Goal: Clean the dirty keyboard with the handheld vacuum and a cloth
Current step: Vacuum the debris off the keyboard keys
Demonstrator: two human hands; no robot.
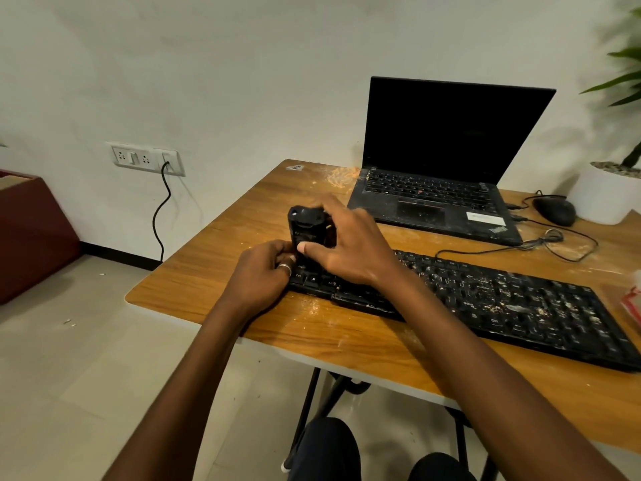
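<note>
Head view: brown wood-grain desk [215, 272] with black folding legs, set against a white wall. A long black keyboard [503, 303], speckled with pale crumbs and dust, lies slantwise along the desk's near edge, its left end toward the near-left corner. A small black handheld vacuum [307, 225] stands upright on that left end, nozzle end down on the keys. The right hand [347, 244] grips the vacuum body from the right side, thumb across its front and fingers wrapped round the back. The left hand [263, 272], a silver ring [286, 269] on one finger, sits at the keyboard's left end with fingers curled in against the vacuum's lower part; cannot tell whether it holds the vacuum or the keyboard edge. An open black laptop [433, 189] with a dark screen and dusty deck sits at the far edge behind the keyboard. A patch of pale shavings [338, 177] lies just left of the laptop. A black mouse [554, 210] rests right of the laptop, its thin black cable [555, 237] looped between laptop and keyboard. A white round plant pot [603, 199] stands at the far-right corner. A red and white item [633, 303] is cut off at the right edge. A white wall socket plate [145, 157] has a black cord [161, 210] hanging to the floor. A maroon box [31, 230] is on the floor at left.
</note>
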